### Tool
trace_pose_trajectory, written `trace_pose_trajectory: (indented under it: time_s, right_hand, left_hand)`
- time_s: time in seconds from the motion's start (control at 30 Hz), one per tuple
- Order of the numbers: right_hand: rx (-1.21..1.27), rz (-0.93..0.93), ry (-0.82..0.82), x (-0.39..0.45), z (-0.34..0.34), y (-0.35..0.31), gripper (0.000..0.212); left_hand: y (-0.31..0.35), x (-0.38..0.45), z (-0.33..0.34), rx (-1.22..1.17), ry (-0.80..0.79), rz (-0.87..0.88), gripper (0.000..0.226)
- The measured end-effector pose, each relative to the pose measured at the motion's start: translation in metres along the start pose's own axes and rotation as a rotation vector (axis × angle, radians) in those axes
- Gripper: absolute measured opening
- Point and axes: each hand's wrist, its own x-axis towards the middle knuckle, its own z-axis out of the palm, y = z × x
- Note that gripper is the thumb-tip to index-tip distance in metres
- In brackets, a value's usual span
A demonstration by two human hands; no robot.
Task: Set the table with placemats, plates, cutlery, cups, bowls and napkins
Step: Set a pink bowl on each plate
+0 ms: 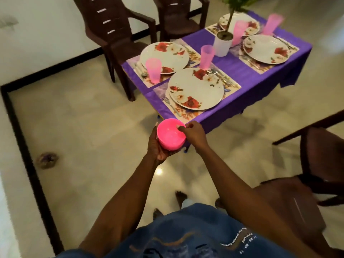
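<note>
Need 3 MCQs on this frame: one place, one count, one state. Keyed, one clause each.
1. Where is the pink bowl?
A. on the nearest plate
B. held off the table, before its near corner
C. on a chair

2. How many pink cups stand on the table?
A. two
B. four
C. six

3. How is the bowl held?
A. left hand grips it from beneath, right hand pinches its rim
B. right hand only
C. no hand touches it

Key: 1 B, floor shows beneath it; 2 B, one cup by each floral plate; 3 A, both hands touch the bowl.
</note>
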Motion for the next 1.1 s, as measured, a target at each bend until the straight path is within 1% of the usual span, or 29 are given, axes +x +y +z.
trace_pose_trajectory:
  time_s: [0.1,0.23,0.33,0.43,0.53,0.6,0.67,0.77,0.83,0.93,1.03,1.1]
  right_hand:
    - [0.022,-0.025,0.110,-0.004,-0.010,0.009,0.028]
    - [-0.012,-0.036,0.176,0.006,-0.020,0.009,0.019]
    - [-0.029,-0.060,0.197,0.027,-0.031,0.004,0.015]
    - [-0.057,-0.082,0.198,0.058,-0.045,-0.004,0.013]
    - [-0.122,-0.118,0.184,0.096,-0.065,-0.017,0.013]
    - [-0.167,-0.143,0.158,0.126,-0.086,-0.024,0.016]
    - [-0.185,-0.150,0.151,0.154,-0.110,-0.033,0.025]
    - [-0.206,-0.149,0.111,0.194,-0.146,-0.043,0.023]
    - [-0.161,-0.171,0.088,0.214,-0.165,-0.051,0.024]
    - [-0.030,-0.191,0.101,0.243,-0.187,-0.062,0.021]
    - [0.086,-0.157,0.167,0.272,-0.198,-0.069,0.018]
    - [0.121,-0.116,0.175,0.293,-0.200,-0.072,0.024]
  left_hand:
    - [-0.011,0.008,0.009,0.024,-0.004,-0.010,0.065]
    - [-0.015,0.022,0.021,0.047,-0.030,0.000,0.057]
    - [-0.009,0.042,0.035,0.089,-0.024,0.037,0.061]
    - [-0.002,0.064,0.054,0.105,-0.021,0.076,0.059]
    - [0.003,0.092,0.083,0.051,-0.017,0.089,0.059]
    - [0.002,0.116,0.111,0.012,0.004,0.100,0.066]
    - [0.001,0.139,0.138,-0.029,0.019,0.122,0.072]
    - [-0.008,0.166,0.182,-0.106,0.043,0.140,0.068]
    - [-0.013,0.185,0.200,-0.139,0.075,0.176,0.069]
    - [-0.014,0.209,0.220,-0.189,0.179,0.219,0.084]
    - [-0.009,0.220,0.222,-0.244,0.309,0.281,0.081]
    - [0.000,0.228,0.219,-0.278,0.348,0.345,0.080]
